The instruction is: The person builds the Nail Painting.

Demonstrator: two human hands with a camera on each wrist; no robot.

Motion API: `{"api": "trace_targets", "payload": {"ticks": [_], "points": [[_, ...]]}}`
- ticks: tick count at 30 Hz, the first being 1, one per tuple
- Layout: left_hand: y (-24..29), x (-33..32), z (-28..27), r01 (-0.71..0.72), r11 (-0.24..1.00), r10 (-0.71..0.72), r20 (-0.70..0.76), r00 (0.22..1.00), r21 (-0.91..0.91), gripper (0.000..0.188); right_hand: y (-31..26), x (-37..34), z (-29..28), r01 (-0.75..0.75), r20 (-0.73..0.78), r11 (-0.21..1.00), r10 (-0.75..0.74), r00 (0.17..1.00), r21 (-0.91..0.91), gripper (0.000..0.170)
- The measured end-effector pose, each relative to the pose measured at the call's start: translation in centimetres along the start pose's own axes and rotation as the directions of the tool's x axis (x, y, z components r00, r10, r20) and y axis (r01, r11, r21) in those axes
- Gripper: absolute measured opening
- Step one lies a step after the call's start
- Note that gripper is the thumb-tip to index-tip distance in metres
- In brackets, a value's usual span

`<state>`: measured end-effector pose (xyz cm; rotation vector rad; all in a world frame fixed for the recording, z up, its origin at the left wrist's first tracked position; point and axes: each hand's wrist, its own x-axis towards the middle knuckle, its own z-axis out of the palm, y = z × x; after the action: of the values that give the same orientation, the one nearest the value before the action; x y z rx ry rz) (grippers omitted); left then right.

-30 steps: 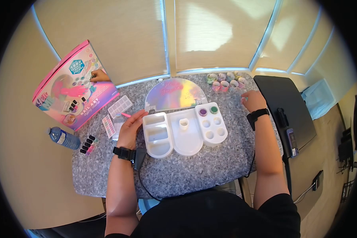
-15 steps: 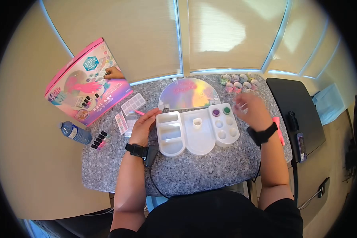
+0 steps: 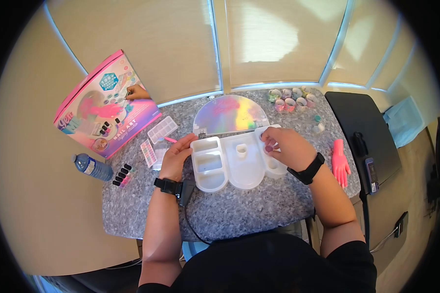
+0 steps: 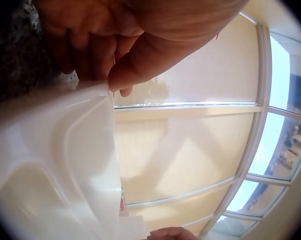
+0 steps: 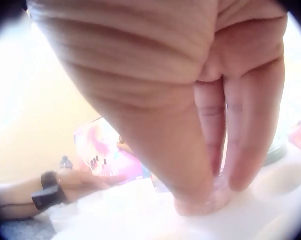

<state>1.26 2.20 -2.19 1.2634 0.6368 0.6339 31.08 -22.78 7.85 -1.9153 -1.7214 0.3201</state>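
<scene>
A white three-part plastic tray (image 3: 245, 178) lies on the table, with a shiny rainbow panel (image 3: 225, 112) standing behind it. At its upper left corner my left hand (image 3: 176, 155) rests with straight fingers; in the left wrist view the thumb touches the tray's edge. Over the round wells of the right section, my right hand (image 3: 293, 149) pinches a small clear jar (image 5: 216, 201) between thumb and fingertips, down at the tray surface. Beside those fingertips a green-tinted jar (image 5: 276, 154) sits in the tray. The right hand hides most of the wells in the head view.
Right of the tray lie a pink model hand (image 3: 340, 163) and small jars (image 3: 319, 128). Several patterned rolls (image 3: 290, 104) stand at the back. On the left are a nail art box (image 3: 107, 105), clear cases (image 3: 162, 129), a water bottle (image 3: 94, 167) and black-capped bottles (image 3: 122, 175).
My right hand has come from the table's right side, left over the tray's wells, with a small clear jar. The pink model hand is now uncovered. My left hand has stayed at the tray corner.
</scene>
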Motion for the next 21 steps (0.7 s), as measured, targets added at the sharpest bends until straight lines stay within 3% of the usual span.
{"api": "trace_targets", "payload": {"ticks": [2,4,6,7,8,9,11,15,21], "points": [[-0.2,-0.2,0.1,0.008,1.000,-0.008,0.007,1.000,-0.002,0.054,0.3,-0.4,-0.9,-0.010,-0.007,0.999,0.011,1.000,0.053,0.031],[0.0,0.0,0.1,0.013,1.000,-0.013,-0.005,1.000,-0.008,0.055,2.3,0.2,-4.2,-0.118,-0.170,0.987,0.136,0.976,0.112,0.024],[-0.4,0.2,-0.2,0.012,1.000,-0.012,0.004,1.000,-0.015,0.055,8.6,0.6,-7.7,-0.382,-0.299,0.912,0.411,0.862,0.152,0.023],[-0.4,0.3,-0.3,0.011,1.000,-0.011,0.013,1.000,-0.016,0.055,12.3,0.1,-8.4,-0.478,-0.369,0.872,0.412,0.833,-0.104,0.026],[-0.3,0.3,-0.3,0.011,1.000,-0.010,0.018,1.000,-0.014,0.055,15.5,-0.3,-8.5,-0.555,-0.439,0.758,0.392,0.808,-0.344,0.029],[-0.2,0.3,-0.2,0.014,1.000,-0.014,0.014,1.000,-0.013,0.055,17.5,-0.5,-8.3,-0.558,-0.443,0.756,0.393,0.806,-0.342,0.029],[-0.1,0.2,0.0,0.015,1.000,-0.015,0.009,1.000,-0.017,0.055,20.1,-0.7,-8.0,-0.690,-0.379,0.629,0.577,0.723,-0.360,0.033],[0.0,0.0,0.0,0.006,1.000,-0.006,0.003,1.000,-0.008,0.055,22.0,-0.9,-7.3,-0.692,-0.366,0.645,0.589,0.720,-0.325,0.027],[-0.4,0.3,-0.5,0.008,1.000,-0.009,0.022,1.000,0.015,0.055,19.9,-0.2,-5.8,-0.635,-0.368,0.697,0.524,0.768,-0.333,0.020]]}}
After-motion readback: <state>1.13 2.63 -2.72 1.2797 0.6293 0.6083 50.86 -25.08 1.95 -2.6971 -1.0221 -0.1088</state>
